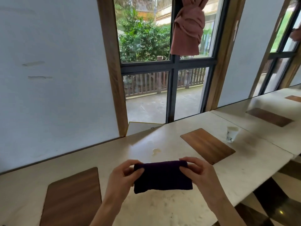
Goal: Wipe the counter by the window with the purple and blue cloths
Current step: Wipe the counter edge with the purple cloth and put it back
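A folded dark purple cloth (162,176) hangs in the air just above the pale stone counter (171,209). My left hand (122,175) pinches its upper left corner and my right hand (198,172) pinches its upper right corner. A small pale spill (156,151) lies on the counter just beyond the cloth. No blue cloth is in view.
Wooden placemats lie on the counter at the left (71,198), right of centre (207,145) and far right (269,116). A white paper cup (231,134) stands near the right. The window (162,62) with a knotted pink curtain (187,28) is behind the counter.
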Motion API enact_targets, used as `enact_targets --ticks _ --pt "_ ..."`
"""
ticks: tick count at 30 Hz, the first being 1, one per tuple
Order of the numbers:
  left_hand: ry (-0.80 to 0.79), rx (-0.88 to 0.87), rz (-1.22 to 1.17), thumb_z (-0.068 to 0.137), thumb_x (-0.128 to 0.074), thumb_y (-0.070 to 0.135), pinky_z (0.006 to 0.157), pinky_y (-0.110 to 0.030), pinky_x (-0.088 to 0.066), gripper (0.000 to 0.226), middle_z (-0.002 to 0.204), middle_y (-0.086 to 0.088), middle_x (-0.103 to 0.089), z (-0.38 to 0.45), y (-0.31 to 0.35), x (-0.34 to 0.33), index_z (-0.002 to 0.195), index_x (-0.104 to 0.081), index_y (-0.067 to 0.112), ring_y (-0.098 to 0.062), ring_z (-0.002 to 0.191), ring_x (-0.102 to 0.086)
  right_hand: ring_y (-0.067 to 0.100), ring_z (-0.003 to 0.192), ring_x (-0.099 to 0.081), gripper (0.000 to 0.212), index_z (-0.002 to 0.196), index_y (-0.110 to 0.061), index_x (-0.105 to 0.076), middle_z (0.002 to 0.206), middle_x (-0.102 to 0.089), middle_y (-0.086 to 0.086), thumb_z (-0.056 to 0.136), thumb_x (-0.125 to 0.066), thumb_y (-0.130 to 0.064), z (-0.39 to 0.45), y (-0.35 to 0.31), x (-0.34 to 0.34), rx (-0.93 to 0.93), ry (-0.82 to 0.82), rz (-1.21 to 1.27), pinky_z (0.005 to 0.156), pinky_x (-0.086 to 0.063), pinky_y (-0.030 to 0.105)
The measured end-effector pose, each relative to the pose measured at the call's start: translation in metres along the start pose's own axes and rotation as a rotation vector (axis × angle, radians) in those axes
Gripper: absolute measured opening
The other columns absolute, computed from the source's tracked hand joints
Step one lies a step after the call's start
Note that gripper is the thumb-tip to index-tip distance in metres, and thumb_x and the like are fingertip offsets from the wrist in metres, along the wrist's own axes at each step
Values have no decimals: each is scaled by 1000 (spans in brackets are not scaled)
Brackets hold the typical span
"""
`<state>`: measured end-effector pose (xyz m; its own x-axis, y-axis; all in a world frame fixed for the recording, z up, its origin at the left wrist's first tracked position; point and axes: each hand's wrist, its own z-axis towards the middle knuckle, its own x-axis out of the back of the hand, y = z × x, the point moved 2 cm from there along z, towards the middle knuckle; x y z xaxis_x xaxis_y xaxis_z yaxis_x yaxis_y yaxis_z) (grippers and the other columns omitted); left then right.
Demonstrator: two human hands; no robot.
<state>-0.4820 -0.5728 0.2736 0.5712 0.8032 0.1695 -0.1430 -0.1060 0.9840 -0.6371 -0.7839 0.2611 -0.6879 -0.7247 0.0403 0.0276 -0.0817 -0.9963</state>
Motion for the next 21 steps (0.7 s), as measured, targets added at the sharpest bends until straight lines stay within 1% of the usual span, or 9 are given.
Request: enact_targets --ticks 3,6,8,9,11,13,17,19,21 --pt "8 35 6 87 -72 13 60 -29 -47 18 76 -9 -78 33 -25 -26 92 -77 30 -15 63 -64 28 90 -78 25 102 -18 -78 93 -83 9 89 -71 2 37 24 14 -66 -33 -6 81 -65 40" --pt "25 80 11 90 -69 12 58 -24 -50 22 77 -6 -78 69 -57 -53 89 -75 33 -13 66 -69 24 92 -78 27 106 -18 -76 96 -83 7 91 -69 3 81 51 25 -123 -70 -32 73 -64 31" --pt "46 128 -7 90 -68 8 54 -19 -50 26 79 -6 -79 95 -77 -71 85 -75 33 -14 67 -72 25 93 -77 28 109 -16 -75 98 -82 7 92 -68 4 111 68 30 -163 -107 -38 70 -63 29" --pt "56 155 -13 89 -68 7 53 -18 -50 27 80 -6 -79 108 -87 -79 84 -75 33 -15 68 -73 26 93 -76 28 110 -15 -75 98 -82 7 92 -67 5 126 78 34 -187 -120 -48 71 -63 30" --pt "73 218 -31 88 -70 7 53 -20 -50 25 86 -4 -79 127 -104 -96 84 -76 31 -21 74 -74 29 95 -75 28 112 -14 -73 101 -81 9 92 -67 4 152 97 42 -242 -151 -72 76 -64 37" --pt "84 269 -68 87 -72 9 53 -21 -50 23 88 0 -78 144 -118 -108 85 -76 31 -21 76 -74 31 98 -74 28 114 -14 -72 104 -80 10 93 -66 4 175 114 50 -291 -184 -65 82 -63 42" --pt "113 390 -139 85 -73 5 50 -18 -49 23 88 3 -79 171 -153 -127 85 -77 28 -9 74 -74 18 91 -76 33 116 -16 -71 103 -81 5 95 -62 8 208 153 54 -392 -241 -101 80 -62 31" --pt "119 477 -191 84 -74 0 54 -17 -53 22 87 -1 -79 182 -175 -139 93 -77 20 -3 73 -72 11 101 -73 39 116 -21 -71 112 -79 3 96 -58 10 225 174 54 -445 -285 -155 92 -59 29" --pt "119 549 -240 80 -76 -1 59 -15 -56 28 97 -4 -77 194 -195 -153 101 -75 16 -1 72 -71 16 122 -63 43 118 -22 -68 128 -69 2 97 -53 12 243 197 53 -492 -329 -224 112 -48 38"
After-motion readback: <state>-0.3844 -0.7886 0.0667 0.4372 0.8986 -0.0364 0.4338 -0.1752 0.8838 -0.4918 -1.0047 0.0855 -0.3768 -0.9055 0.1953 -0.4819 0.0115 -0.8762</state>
